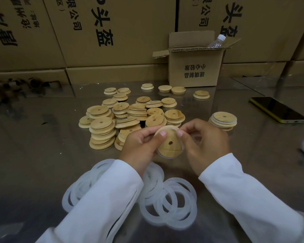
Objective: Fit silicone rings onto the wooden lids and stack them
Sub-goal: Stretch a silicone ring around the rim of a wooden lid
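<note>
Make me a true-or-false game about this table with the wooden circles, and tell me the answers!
1. The left hand and the right hand both hold one wooden lid. True.
2. The phone lies left of the lid pile. False: the phone lies to the right of it.
3. A bottle sticks out of the open box. True.
4. The loose rings are black. False: the loose rings are whitish.

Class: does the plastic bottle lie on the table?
No, the plastic bottle sticks out of the open cardboard box.
</note>
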The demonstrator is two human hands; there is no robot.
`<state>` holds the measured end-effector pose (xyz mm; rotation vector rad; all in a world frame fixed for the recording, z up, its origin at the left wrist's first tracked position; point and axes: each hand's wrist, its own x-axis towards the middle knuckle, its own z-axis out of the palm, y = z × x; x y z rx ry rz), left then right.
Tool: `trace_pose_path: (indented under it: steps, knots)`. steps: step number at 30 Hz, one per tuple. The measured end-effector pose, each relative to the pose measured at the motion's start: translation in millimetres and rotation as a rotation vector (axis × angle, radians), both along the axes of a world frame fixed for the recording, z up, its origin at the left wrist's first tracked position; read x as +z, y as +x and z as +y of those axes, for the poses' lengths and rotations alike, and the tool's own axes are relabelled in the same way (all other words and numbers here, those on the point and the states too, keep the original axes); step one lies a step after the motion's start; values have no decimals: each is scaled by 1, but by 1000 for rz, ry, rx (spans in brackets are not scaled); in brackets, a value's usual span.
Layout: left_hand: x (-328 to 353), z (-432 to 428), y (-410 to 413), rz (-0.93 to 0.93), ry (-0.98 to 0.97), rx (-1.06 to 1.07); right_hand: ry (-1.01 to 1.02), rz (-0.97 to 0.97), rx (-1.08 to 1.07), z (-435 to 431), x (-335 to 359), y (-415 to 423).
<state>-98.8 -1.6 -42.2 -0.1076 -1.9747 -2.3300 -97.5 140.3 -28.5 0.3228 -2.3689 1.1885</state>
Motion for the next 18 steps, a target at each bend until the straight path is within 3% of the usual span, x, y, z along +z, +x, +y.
trace_pose_path:
  steps: [18]
  knots:
    - [6, -4, 2, 147, -98, 43, -153, -78, 79, 9, 11, -5]
